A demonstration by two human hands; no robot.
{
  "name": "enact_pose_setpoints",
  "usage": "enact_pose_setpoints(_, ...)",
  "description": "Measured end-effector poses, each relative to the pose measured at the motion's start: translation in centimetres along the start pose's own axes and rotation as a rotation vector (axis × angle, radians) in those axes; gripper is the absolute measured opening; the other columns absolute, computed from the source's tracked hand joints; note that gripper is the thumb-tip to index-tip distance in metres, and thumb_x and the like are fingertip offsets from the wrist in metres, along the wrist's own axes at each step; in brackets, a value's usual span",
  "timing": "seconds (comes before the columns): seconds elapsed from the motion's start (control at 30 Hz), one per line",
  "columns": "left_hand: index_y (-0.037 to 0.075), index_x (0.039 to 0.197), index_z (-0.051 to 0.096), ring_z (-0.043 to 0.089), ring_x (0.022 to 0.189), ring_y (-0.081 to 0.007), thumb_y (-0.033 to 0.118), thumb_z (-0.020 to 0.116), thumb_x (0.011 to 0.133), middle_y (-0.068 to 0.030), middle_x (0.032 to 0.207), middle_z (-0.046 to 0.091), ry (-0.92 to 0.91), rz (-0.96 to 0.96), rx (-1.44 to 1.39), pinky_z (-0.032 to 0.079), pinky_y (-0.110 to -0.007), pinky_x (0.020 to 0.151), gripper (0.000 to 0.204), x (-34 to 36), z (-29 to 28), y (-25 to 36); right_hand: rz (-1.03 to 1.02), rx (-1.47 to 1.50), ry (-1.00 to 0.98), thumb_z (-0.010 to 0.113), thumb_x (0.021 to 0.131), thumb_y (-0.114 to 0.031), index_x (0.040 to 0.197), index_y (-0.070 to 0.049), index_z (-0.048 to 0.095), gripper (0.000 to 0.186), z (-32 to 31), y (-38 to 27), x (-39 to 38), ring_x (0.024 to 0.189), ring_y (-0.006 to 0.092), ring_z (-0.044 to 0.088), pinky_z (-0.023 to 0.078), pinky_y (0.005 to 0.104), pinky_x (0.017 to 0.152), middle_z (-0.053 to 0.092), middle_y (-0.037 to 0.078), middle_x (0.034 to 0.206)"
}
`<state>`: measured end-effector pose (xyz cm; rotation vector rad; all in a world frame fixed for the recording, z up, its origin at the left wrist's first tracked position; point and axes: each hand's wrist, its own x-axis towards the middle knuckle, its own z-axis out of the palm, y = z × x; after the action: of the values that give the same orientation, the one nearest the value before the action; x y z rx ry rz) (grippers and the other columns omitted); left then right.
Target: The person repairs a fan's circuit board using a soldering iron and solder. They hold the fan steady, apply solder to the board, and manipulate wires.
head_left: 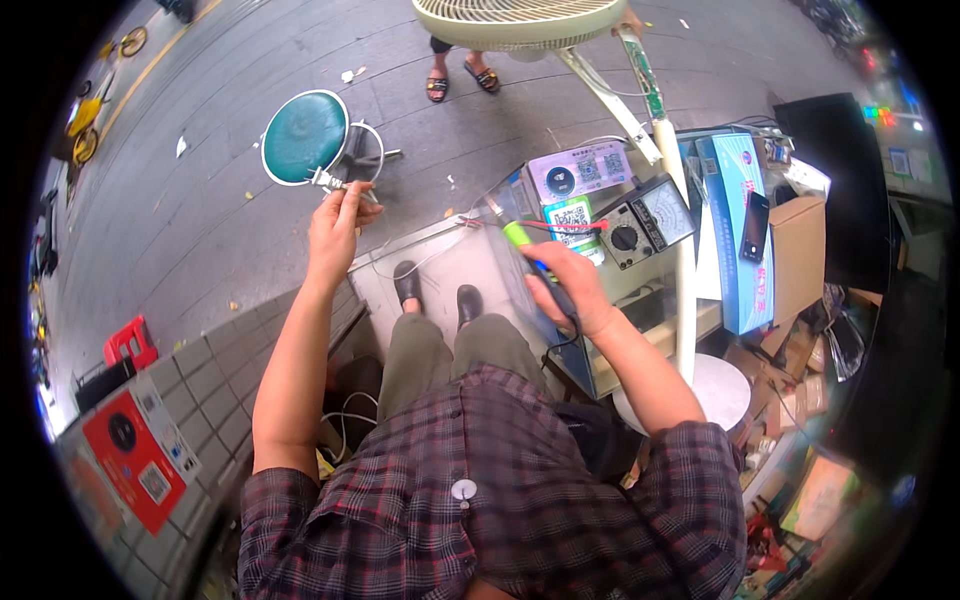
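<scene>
Plaid shirt (500,480) fills the foreground, both forearms reaching out. Right hand (565,285) fingers clamped on a green-tipped soldering iron (530,255), just left of the analog multimeter (645,220) on the glass counter (450,265). Left hand (338,225), well left of the multimeter, pinches a small metal part (335,182). Beyond: teal stool (305,137), fan (520,20).

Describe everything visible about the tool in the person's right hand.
The soldering iron has a bright green collar near its tip and a blue-and-dark handle. The right hand grips the handle, with the tip pointing up and left over the glass counter. A dark cord runs down from its rear end. The tip itself is too small to make out.
</scene>
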<state>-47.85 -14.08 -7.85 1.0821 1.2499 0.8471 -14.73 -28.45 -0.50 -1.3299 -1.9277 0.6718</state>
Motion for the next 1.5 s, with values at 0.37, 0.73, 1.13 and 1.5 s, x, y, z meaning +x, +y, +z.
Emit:
enact_pose_setpoints(0.37,-0.004,0.136,0.055,0.062,0.115,-0.0194,0.029,0.055,0.106,-0.0131,0.12,0.067,-0.147,0.107,0.214,0.047,-0.032,0.099,0.045,14.8,3.3,-4.2,0.219,0.611,0.944,0.057,0.098,-0.052,0.123,0.002,0.056,0.059,-9.4,-6.9,-2.5,0.082,0.0231,0.064,0.055,0.035,0.068,0.06,0.015,0.102)
enact_pose_setpoints(0.73,-0.002,0.135,0.056,0.062,0.109,-0.0159,0.029,0.061,0.104,-0.0069,0.117,0.067,-0.843,-0.191,0.278,0.049,-0.03,0.095,0.045,-0.3,17.1,-0.5,-0.224,0.467,0.934,0.064,0.095,-0.043,0.099,-0.017,0.061,0.027,-16.2,-12.3,-5.8,0.057,0.0207,0.05,0.038,0.0333,0.052,0.053,0.002,0.07)
enact_pose_setpoints(1.13,-0.004,0.144,0.037,0.064,0.11,-0.0272,0.032,0.056,0.103,-0.0176,0.127,0.058,-1.858,-0.43,-0.233,0.052,-0.036,0.092,0.058,-7.8,26.5,19.2,0.205,-0.571,0.978,0.077,0.083,-0.024,0.12,-0.017,0.065,0.04,-8.7,-13.2,-5.5,0.092,0.0248,0.062,0.051,0.0372,0.07,0.055,0.006,0.112)
enact_pose_setpoints(1.5,-0.001,0.15,0.031,0.066,0.096,-0.0277,0.025,0.044,0.108,-0.0147,0.107,0.055,-1.691,-0.725,0.001,0.053,-0.04,0.087,0.051,-15.7,30.9,9.1,0.936,0.337,1.342,0.069,0.093,-0.014,0.126,-0.002,0.062,0.036,8.6,-14.1,-17.3,0.083,0.0274,0.068,0.055,0.0399,0.077,0.064,0.015,0.11)
